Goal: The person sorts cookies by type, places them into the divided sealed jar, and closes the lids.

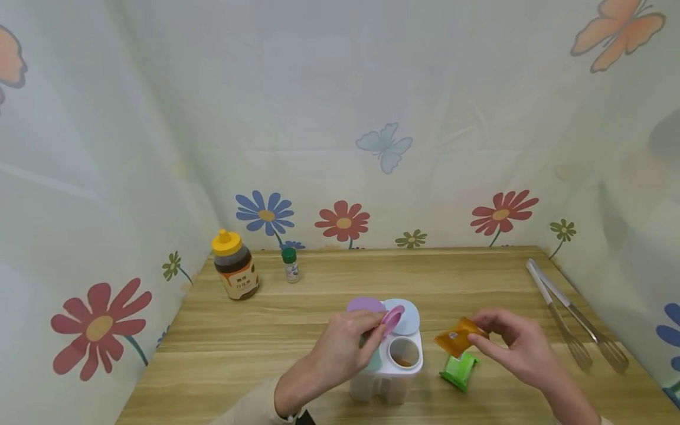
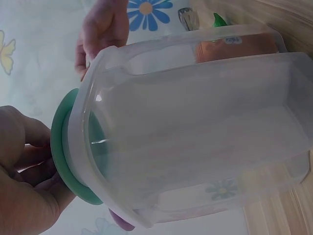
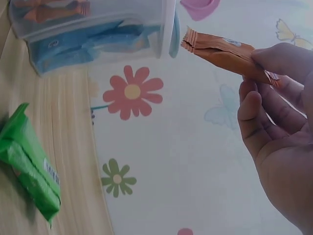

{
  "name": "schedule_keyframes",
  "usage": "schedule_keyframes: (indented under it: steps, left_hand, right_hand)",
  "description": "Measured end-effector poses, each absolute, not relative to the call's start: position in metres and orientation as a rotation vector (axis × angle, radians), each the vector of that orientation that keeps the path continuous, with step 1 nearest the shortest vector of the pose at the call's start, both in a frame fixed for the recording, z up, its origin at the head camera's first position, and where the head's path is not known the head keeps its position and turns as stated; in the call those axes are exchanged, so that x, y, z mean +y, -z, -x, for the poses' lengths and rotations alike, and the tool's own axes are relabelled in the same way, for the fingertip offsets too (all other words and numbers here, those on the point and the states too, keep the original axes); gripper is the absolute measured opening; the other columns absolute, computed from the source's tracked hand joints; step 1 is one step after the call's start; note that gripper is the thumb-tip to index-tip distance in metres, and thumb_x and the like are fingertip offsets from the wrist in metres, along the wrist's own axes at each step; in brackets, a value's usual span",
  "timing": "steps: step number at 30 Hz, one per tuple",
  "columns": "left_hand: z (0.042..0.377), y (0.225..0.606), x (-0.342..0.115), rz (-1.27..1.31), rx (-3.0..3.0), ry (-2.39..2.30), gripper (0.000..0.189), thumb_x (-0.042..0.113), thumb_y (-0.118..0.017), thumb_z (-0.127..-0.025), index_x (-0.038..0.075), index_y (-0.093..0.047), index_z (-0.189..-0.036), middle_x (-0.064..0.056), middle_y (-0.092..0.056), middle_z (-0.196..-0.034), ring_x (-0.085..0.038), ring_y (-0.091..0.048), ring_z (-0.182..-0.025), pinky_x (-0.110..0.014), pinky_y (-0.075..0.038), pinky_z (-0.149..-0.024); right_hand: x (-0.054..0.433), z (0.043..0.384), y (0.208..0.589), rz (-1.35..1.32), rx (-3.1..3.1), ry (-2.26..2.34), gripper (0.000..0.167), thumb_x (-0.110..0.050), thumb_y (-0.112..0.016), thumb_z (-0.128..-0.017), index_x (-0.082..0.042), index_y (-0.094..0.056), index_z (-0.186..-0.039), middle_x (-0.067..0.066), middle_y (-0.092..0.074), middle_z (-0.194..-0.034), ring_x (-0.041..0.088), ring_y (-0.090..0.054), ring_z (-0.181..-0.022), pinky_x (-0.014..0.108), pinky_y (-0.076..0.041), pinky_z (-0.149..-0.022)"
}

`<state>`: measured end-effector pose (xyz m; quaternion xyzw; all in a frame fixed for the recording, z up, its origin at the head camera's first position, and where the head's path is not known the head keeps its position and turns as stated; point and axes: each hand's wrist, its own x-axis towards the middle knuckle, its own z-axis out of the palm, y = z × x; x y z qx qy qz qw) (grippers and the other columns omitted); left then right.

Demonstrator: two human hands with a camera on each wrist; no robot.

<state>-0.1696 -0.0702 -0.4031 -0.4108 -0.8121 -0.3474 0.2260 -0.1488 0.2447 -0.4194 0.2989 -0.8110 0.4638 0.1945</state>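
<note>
A clear container point(image 1: 393, 391) with a white top and several round compartments stands at the table's front. Between thumb and fingers, my left hand point(image 1: 345, 345) pinches a pink lid point(image 1: 392, 320), tilted above the top. Beneath it, the front right compartment is uncovered and shows orange packaging inside. Purple point(image 1: 365, 304), light blue point(image 1: 408, 319) and mint green point(image 1: 374, 360) lids cover the others. My right hand point(image 1: 517, 347) pinches one end of an orange snack packet point(image 3: 222, 51), its free end pointing toward the container. Below that packet lies a green packet point(image 1: 459, 372) on the table.
Blue packets point(image 3: 98, 46) show through the container's wall in the right wrist view. A honey bottle point(image 1: 237, 268) with a yellow cap and a small green-capped shaker point(image 1: 291, 267) stand at the back left. Two metal-handled utensils point(image 1: 571, 313) lie along the right edge.
</note>
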Motion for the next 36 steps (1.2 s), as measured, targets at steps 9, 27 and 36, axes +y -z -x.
schedule_keyframes:
  steps: [9,27,36]
  left_hand:
    - [0.171,0.402,-0.069,1.162,-2.22,0.93,0.017,0.009,-0.069,-0.089,0.0,-0.073,-0.103,-0.008,-0.074,-0.093,-0.01,-0.07,-0.082,-0.011,-0.052,-0.07]
    - [0.17,0.402,-0.071,1.142,-2.254,0.961,0.019,0.01,-0.069,-0.089,0.0,-0.073,-0.105,-0.007,-0.074,-0.093,-0.009,-0.068,-0.079,-0.007,-0.049,-0.066]
    - [0.169,0.403,-0.071,1.133,-2.26,0.967,0.019,0.01,-0.069,-0.089,0.001,-0.073,-0.105,-0.007,-0.074,-0.092,-0.008,-0.067,-0.078,-0.008,-0.049,-0.065]
  right_hand:
    - [0.221,0.154,0.418,-1.016,-2.082,-1.551,0.039,0.029,-0.064,-0.071,0.001,-0.062,-0.099,0.002,-0.066,-0.093,0.009,-0.063,-0.078,0.02,-0.054,-0.068]
    - [0.177,0.162,0.43,-1.115,-1.945,-1.601,0.039,0.028,-0.063,-0.073,0.002,-0.064,-0.102,0.011,-0.067,-0.095,0.011,-0.063,-0.081,0.021,-0.055,-0.069]
    - [0.166,0.167,0.443,-1.164,-1.916,-1.262,0.039,0.019,-0.077,-0.063,-0.004,-0.07,-0.094,0.006,-0.067,-0.082,0.009,-0.057,-0.07,0.017,-0.048,-0.061]
